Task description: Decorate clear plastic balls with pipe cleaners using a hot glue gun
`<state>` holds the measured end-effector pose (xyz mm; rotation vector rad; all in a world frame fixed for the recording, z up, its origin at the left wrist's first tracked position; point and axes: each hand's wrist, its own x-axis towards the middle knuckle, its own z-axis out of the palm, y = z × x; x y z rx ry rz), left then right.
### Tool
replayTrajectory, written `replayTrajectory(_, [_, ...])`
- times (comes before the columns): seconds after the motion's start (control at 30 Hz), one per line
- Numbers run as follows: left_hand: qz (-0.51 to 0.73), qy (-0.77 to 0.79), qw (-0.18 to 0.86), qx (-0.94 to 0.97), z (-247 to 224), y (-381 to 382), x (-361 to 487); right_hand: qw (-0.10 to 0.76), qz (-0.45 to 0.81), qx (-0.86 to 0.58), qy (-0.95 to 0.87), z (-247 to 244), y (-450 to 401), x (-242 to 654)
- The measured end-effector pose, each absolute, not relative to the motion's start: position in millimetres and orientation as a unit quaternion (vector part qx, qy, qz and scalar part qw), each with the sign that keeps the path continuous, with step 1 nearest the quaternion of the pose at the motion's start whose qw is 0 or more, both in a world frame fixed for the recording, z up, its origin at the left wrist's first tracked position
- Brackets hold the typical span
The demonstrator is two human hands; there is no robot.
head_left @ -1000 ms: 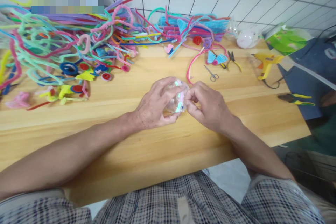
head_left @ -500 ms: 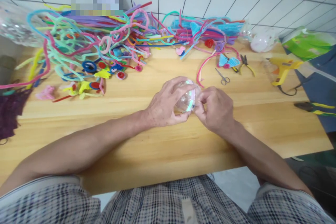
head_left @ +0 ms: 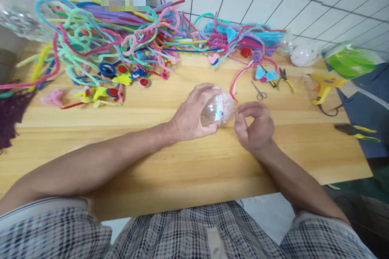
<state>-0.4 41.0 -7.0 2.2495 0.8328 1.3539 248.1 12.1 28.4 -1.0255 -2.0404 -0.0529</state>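
A clear, shiny ball (head_left: 218, 108) with a whitish right side is held above the wooden table (head_left: 194, 170). My left hand (head_left: 193, 113) is wrapped round its left side, thumb below and fingers above. Just right of the ball, my right hand (head_left: 254, 125) has thumb and forefinger pinched together; whatever is between the fingertips is too small to make out. Small scissors (head_left: 259, 92) and a pink fuzzy stem (head_left: 234, 85) lie beyond the right hand.
Tangled coloured fuzzy stems (head_left: 91, 44) fill the back left. Pliers (head_left: 285, 81), a yellow glue gun (head_left: 326, 87), yellow-handled cutters (head_left: 357, 131), a whitish ball (head_left: 304, 54) and a green bag (head_left: 352, 60) are at the right. Purple material (head_left: 13, 117) hangs at the left edge.
My right hand has moved a little right, away from the ball, still pinched. More of the ball's whitish side shows. The whole view has shifted slightly.
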Motion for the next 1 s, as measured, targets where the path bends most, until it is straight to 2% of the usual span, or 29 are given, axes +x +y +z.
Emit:
replayTrajectory(0.13, [0.489, 0.29, 0.201, 0.798, -7, 40, 1, 0.434, -0.005, -0.516, -0.738, 20, 41, 268])
replayTrajectory(0.27, [0.472, 0.306, 0.227, 0.795, -7, 42, 2, 0.38, 0.07, -0.622, -0.681, 13, 66, 284])
replayTrajectory(0.37, [0.469, 0.333, 0.252, 0.779, -9, 45, 5, 0.391, 0.102, -0.624, -0.669, 17, 67, 279])
replayTrajectory(0.47, [0.473, 0.347, 0.269, 0.764, -8, 46, 9, 0.429, 0.192, -0.591, -0.655, 28, 55, 264])
replayTrajectory(0.57, [0.468, 0.365, 0.28, 0.755, -6, 46, 10, 0.425, 0.26, -0.562, -0.66, 39, 45, 252])
replayTrajectory(0.9, [0.489, 0.339, 0.288, 0.75, -8, 42, 2, 0.447, 0.299, -0.589, -0.603, 45, 67, 282])
replayTrajectory(1.0, [0.483, 0.345, 0.277, 0.756, -7, 42, -1, 0.481, 0.245, -0.646, -0.54, 36, 73, 326])
